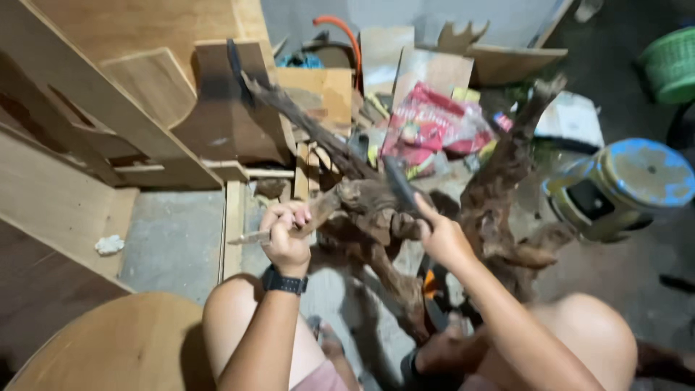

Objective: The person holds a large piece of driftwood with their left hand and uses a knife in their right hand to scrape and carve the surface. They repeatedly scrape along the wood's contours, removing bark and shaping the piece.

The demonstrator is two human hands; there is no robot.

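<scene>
Here, left hand fingers clamped on chisel, right hand gripping mallet, driftwood between, plywood offcuts behind.

Grey concrete floor, bare and dusty. Big light wooden boards leaning and stacked on the left side. Round wooden top down in the near left corner. Small white scrap lying by the boards. Pale grey wall at the far end, with flat wooden pieces propped against it. Red plastic bags heaped in a messy pile on the floor. Blue and yellow stool on the right. Green basket in the far right corner. Orange hose curling near the wall. Dim light.
</scene>
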